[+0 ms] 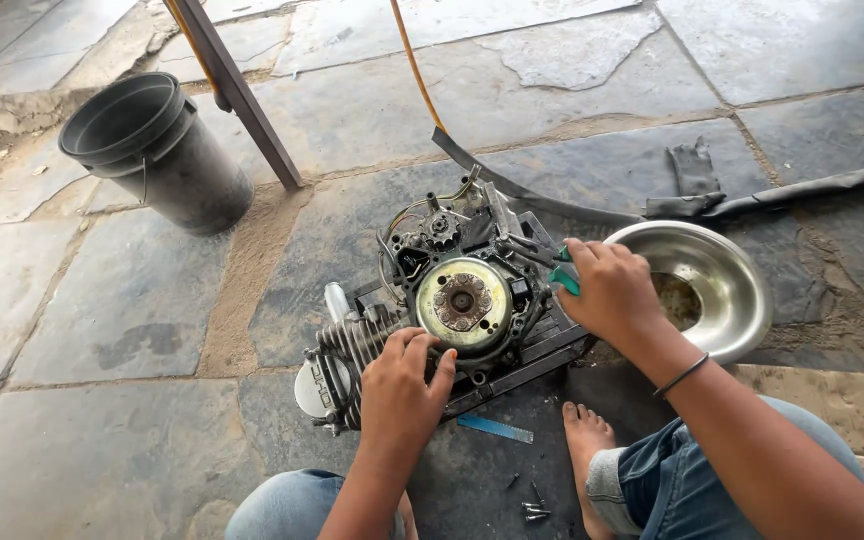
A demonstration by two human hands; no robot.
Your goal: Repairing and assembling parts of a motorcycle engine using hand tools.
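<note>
The engine [452, 300] was steadied by the left hand [404, 385], fingers spread; green-handled pliers [550, 265] were clamped in the right hand [607, 290]

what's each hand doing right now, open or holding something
Left hand: open, fingers resting on the engine.
Right hand: closed on green-handled pliers.

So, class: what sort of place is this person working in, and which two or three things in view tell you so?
Probably an informal outdoor repair spot on the ground: rough grey stone-slab paving, a greasy finned metal engine lying directly on it, and a battered grey plastic bucket nearby.
</note>
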